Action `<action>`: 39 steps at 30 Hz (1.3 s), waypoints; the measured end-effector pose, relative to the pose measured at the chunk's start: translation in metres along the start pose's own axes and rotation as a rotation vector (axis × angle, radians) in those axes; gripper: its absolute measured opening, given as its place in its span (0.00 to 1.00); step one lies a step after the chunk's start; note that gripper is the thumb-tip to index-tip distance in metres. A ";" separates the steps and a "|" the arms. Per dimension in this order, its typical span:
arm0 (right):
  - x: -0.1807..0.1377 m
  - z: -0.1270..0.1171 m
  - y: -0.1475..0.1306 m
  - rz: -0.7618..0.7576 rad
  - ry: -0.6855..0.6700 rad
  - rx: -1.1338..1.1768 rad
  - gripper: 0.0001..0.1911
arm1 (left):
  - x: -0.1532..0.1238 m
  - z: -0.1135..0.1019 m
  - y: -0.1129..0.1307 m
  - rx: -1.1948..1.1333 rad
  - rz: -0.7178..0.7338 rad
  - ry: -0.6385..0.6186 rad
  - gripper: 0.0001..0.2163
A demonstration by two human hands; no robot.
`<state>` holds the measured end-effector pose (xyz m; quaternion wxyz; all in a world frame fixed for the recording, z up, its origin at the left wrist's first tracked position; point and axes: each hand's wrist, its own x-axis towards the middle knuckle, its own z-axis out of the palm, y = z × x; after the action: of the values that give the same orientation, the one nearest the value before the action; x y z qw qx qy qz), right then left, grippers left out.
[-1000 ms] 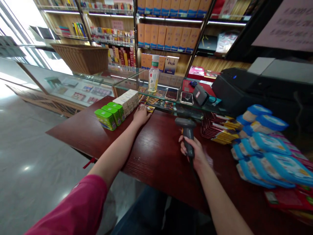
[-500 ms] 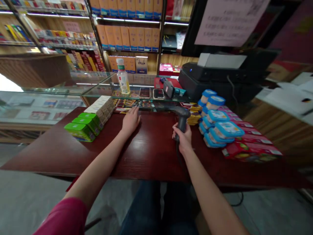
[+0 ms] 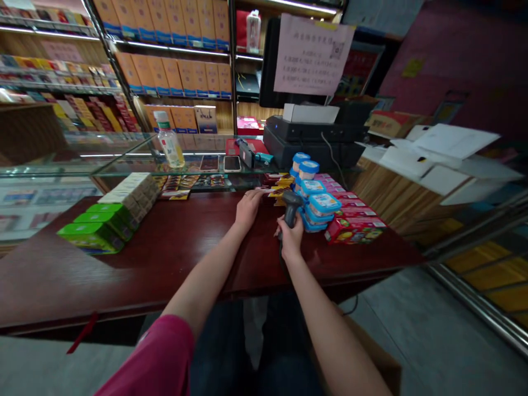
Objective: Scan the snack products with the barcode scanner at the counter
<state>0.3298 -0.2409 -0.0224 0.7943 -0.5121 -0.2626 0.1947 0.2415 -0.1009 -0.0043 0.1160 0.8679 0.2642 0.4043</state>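
My right hand [image 3: 291, 233] is wrapped round the handle of a dark barcode scanner [image 3: 292, 201], its head pointing forward above the wooden counter. My left hand [image 3: 247, 210] lies low over the counter, fingers stretched toward a stack of yellow snack packets [image 3: 282, 186]. The fingertips meet the stack's left side; whether they touch it I cannot tell. Right of the scanner stand blue-lidded tubs [image 3: 324, 204], piled up. A row of red and pink boxes [image 3: 355, 228] runs beside them. Other small packets [image 3: 178, 184] lie spread along the counter's back edge at left.
Green packs [image 3: 93, 231] and pale packs [image 3: 132, 192] line the left of the counter [image 3: 185, 264]. On the glass case stand a bottle [image 3: 170, 144], two phones [image 3: 231, 163] and a black printer-like machine [image 3: 315, 135]. White boxes [image 3: 445, 148] are at right.
My left hand has moved right, from the packets at the left back to the yellow stack. My right hand still holds the barcode scanner. The view has turned to the right.
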 end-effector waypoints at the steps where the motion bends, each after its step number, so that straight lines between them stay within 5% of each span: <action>1: -0.001 0.001 -0.002 0.011 -0.018 0.014 0.21 | -0.007 -0.011 -0.008 -0.012 -0.025 0.036 0.18; 4: -0.007 0.004 -0.009 0.056 -0.145 0.048 0.22 | -0.029 -0.046 -0.036 -0.100 -0.160 0.141 0.16; 8: -0.020 0.007 -0.016 0.141 -0.473 0.028 0.20 | -0.058 -0.085 -0.075 -0.363 -0.506 0.254 0.13; 13: -0.032 0.010 -0.022 0.193 -0.749 -0.045 0.24 | -0.075 -0.099 -0.090 -0.570 -0.656 0.272 0.15; 23: -0.031 0.009 -0.023 0.215 -0.849 -0.138 0.24 | -0.074 -0.092 -0.084 -0.570 -0.596 0.193 0.13; 29: -0.030 0.009 -0.023 0.227 -0.794 -0.132 0.24 | -0.073 -0.094 -0.080 -0.471 -0.582 0.236 0.12; 33: -0.029 0.007 -0.022 0.245 -0.734 -0.121 0.23 | -0.078 -0.117 -0.090 -0.245 -0.461 0.336 0.10; 39: -0.031 0.010 -0.030 0.288 -0.712 -0.126 0.21 | -0.092 -0.176 -0.148 0.118 -0.394 0.352 0.15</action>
<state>0.3004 -0.2634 0.0024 0.5847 -0.4919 -0.4588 0.4535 0.0037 -0.0307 -0.0109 0.0938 0.7213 0.4674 0.5024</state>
